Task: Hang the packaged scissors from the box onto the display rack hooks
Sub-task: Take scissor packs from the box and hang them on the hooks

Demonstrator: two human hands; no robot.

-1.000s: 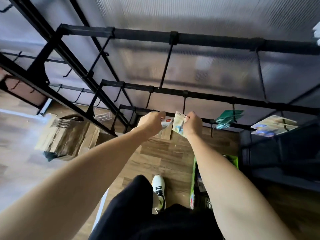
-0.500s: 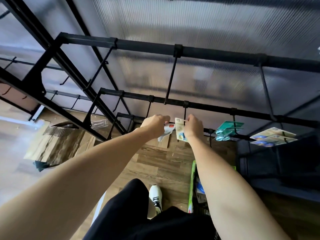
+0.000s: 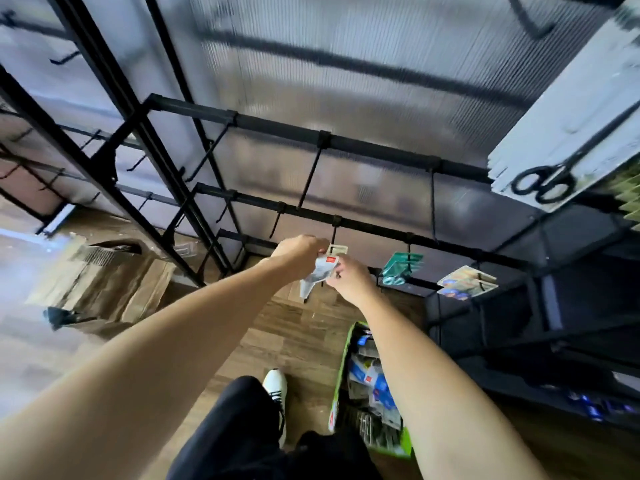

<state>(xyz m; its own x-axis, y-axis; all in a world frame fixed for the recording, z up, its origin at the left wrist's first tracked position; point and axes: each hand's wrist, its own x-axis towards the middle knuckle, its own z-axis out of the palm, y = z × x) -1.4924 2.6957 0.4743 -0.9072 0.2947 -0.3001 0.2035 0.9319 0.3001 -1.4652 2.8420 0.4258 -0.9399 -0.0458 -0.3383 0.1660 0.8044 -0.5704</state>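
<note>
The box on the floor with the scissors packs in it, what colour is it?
Bright green. The box shows in the head view, on the wood floor beside the person's right arm.

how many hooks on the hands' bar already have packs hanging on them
3. One cream pack on the hook at the hands, a green pack to its right, and a yellow-blue stack further right. More may be hidden by motion blur.

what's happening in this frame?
A person is stocking a black display rack. Both hands, the left hand and right hand, hold a packaged scissors up at a hook that already carries a pack. Other packs hang further right. The green box of stock sits on the floor below.
</note>
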